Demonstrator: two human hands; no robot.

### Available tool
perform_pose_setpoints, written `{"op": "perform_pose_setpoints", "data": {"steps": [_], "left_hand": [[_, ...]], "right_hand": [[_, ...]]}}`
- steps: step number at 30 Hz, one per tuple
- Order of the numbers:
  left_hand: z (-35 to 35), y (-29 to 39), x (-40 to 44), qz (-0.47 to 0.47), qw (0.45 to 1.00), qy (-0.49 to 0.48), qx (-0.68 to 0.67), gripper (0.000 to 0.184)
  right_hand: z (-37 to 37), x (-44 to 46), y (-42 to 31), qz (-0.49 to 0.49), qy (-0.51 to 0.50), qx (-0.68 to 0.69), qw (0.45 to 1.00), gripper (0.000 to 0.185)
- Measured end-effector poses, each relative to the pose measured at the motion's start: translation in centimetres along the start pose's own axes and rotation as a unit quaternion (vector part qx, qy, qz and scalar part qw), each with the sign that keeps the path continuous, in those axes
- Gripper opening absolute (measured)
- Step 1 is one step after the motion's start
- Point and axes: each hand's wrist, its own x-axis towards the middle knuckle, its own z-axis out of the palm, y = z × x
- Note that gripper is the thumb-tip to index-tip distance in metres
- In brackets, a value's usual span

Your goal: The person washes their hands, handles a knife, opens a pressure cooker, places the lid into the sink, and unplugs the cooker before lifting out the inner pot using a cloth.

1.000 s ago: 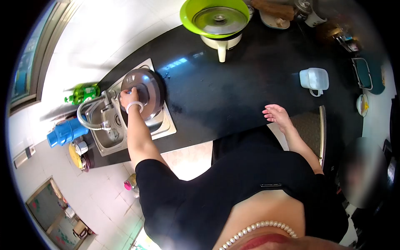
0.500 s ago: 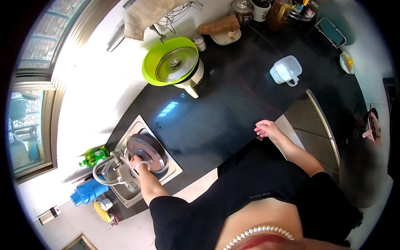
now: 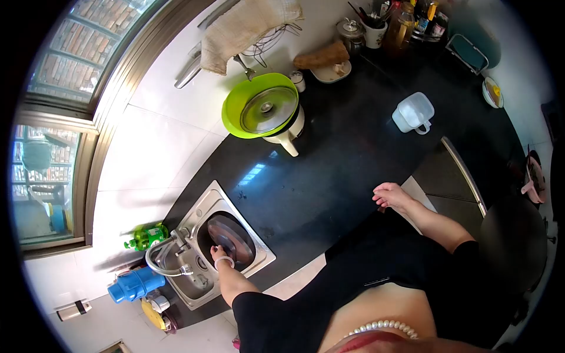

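In the sink basin [image 3: 202, 246] at the left, a round pot lid [image 3: 231, 236] with a metallic sheen leans at a tilt. My left hand [image 3: 219, 254], with a pale bracelet at the wrist, grips it near its lower left edge; part of the fingers is hard to make out. My right hand [image 3: 389, 194] hovers near the counter's front edge, fingers loosely bent and holding nothing. The curved faucet [image 3: 154, 259] is left of my left hand.
On the black counter [image 3: 318, 188] stand a green bowl [image 3: 234, 109] with a glass lid [image 3: 269, 109] and a clear measuring cup [image 3: 414, 112]. A green soap bottle [image 3: 146, 236] and a blue jug [image 3: 136, 284] are beside the sink. Jars [image 3: 351, 36] line the back.
My left hand has lowered the pot lid deeper into the basin. My right hand's fingers have curled a little more. The whole view has shifted slightly.
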Motion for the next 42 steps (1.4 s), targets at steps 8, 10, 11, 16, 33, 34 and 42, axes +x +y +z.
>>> {"op": "perform_pose_setpoints", "data": {"steps": [8, 10, 11, 16, 33, 34, 42], "left_hand": [[3.0, 12.9, -7.8, 0.396, 0.912, 0.102, 0.019, 0.036], [6.0, 19.7, -11.5, 0.476, 0.872, -0.044, -0.103, 0.028], [7.5, 23.0, -14.0, 0.450, 0.866, -0.144, -0.162, 0.027], [14.1, 35.8, -30.9, 0.427, 0.804, -0.349, -0.222, 0.035], [21.1, 51.7, -49.0, 0.492, 0.562, -0.524, -0.410, 0.018], [21.4, 52.2, -50.3, 0.467, 0.535, -0.561, -0.425, 0.016], [17.8, 38.4, -60.7, 0.471, 0.417, -0.722, -0.290, 0.049]], "right_hand": [[2.9, 0.6, -4.6, -0.038, -0.022, -0.041, 0.998, 0.025], [3.2, 0.6, -4.6, -0.045, -0.031, -0.052, 0.997, 0.025], [3.4, 0.7, -4.6, -0.044, -0.034, -0.053, 0.997, 0.025], [4.0, -0.1, -3.8, -0.074, -0.027, -0.021, 0.997, 0.024], [-0.8, -5.2, 0.9, -0.062, 0.098, 0.117, 0.986, 0.025], [-0.8, -5.1, 1.2, -0.068, 0.091, 0.122, 0.986, 0.025], [-3.3, -9.1, -1.2, -0.260, 0.108, 0.280, 0.918, 0.033]]}}
